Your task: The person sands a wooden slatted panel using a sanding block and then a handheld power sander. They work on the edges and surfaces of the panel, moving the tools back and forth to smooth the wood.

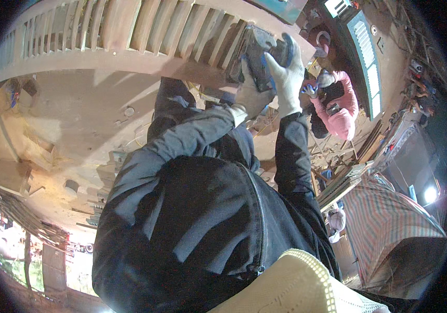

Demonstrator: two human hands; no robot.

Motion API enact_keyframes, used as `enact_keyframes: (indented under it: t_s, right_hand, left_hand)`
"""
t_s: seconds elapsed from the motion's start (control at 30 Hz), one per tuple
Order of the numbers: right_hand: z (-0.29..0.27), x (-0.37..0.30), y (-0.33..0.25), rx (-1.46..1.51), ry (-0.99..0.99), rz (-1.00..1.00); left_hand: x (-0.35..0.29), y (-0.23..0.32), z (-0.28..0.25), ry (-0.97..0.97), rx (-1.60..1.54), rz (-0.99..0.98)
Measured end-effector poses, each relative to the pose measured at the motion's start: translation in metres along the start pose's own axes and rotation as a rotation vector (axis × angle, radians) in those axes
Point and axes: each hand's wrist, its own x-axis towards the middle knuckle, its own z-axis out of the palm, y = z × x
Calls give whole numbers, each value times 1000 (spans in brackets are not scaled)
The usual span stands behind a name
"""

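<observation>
My two hands, in white gloves with blue palms or fingertips, are together at the top middle, by the end of a slatted wooden frame (124, 58). My left hand (250, 96) is closed around a dark, flat, sheet-like piece (257, 55), whose exact kind I cannot make out. Beside it my right hand (289, 78) has thumb and fingers spread apart, close to the right side of that piece. Whether its fingers touch the piece is not clear. The frame's slats run side by side, lit by strong light with shadows across them.
To the right a person in a pink hooded top (340, 112) works with gloved hands. A white louvred panel (365, 57) stands beyond. Stacked boards (346, 182) and a striped tarp (385, 224) lie at the lower right. A wooden box (7, 177) sits at the left.
</observation>
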Motion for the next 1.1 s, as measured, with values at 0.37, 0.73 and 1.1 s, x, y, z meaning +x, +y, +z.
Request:
enact_keyframes:
  t_s: [0.37,0.73,1.1]
  right_hand:
    - [6,9,4,-117,82,-104]
    - [27,-38,8,-97,120,-81]
    - [42,61,-23,-257,184,-345]
  left_hand:
    - [0,27,-25,-96,-37,-38]
    - [4,-59,8,-61,-150,250]
    - [52,34,-60,-61,-89,169]
